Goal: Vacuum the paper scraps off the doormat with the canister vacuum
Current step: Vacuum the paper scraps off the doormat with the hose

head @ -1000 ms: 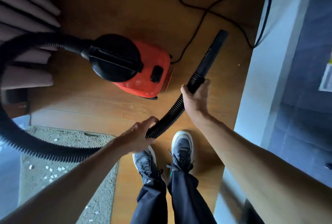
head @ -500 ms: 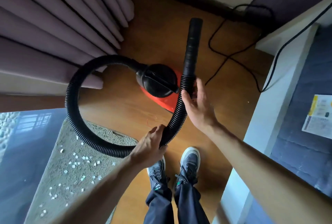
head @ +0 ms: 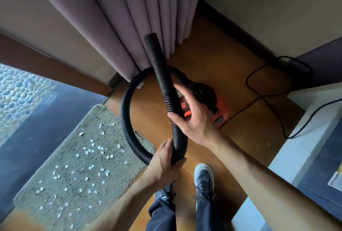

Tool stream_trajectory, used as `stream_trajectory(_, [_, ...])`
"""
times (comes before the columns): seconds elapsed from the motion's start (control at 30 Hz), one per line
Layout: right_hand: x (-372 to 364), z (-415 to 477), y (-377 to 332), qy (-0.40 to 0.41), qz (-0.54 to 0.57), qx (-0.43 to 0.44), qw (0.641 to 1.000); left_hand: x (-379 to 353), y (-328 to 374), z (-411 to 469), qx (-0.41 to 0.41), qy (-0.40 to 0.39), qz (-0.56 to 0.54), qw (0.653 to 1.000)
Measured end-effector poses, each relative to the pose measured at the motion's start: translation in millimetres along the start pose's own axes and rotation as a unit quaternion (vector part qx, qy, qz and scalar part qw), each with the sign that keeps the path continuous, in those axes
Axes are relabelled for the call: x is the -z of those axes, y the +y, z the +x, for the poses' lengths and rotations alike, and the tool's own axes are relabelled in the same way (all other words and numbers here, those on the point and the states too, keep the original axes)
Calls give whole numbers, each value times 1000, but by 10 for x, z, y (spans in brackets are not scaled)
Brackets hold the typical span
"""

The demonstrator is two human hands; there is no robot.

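Note:
A grey doormat (head: 61, 180) lies at the lower left, strewn with several small white paper scraps (head: 92, 150). The red canister vacuum (head: 221, 115) with its black top stands on the wood floor, partly hidden behind my right hand. Its black ribbed hose (head: 125, 119) loops over the mat's far corner and rises into a smooth nozzle tube (head: 156, 60) that points up at the curtain. My left hand (head: 164, 164) grips the hose at the bottom of the loop. My right hand (head: 192, 119) is higher, fingers straight, its thumb against the hose.
Purple curtain (head: 129, 17) folds hang just behind the nozzle. A glass door (head: 27, 123) borders the mat on the left. The black power cord (head: 259, 97) trails across the floor at right, beside a white furniture edge (head: 296, 149). My shoes (head: 203, 177) stand right of the mat.
The nozzle tube has swung left and up, from over the floor toward the curtain. Both hands kept to the hose; the view now takes in more of the mat.

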State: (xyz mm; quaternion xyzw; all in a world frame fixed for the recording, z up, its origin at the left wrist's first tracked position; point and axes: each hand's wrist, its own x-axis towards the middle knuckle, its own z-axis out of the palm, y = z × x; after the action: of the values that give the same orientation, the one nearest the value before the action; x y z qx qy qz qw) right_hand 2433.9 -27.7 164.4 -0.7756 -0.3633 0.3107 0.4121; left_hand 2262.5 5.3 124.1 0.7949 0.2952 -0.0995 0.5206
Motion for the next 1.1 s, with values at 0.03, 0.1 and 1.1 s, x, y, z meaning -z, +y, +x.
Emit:
stream_trajectory(0.03, [-82, 59, -65, -32, 0, 18, 999, 18, -33, -37, 15, 10, -29, 999])
stream_trajectory(0.1, [-245, 174, -153, -96, -6, 54, 994, 54, -96, -114, 58, 15, -114, 992])
stream_trajectory(1.1, [-1837, 484, 39, -604, 1, -174, 778, -637, -283, -847, 154, 371, -493, 772])
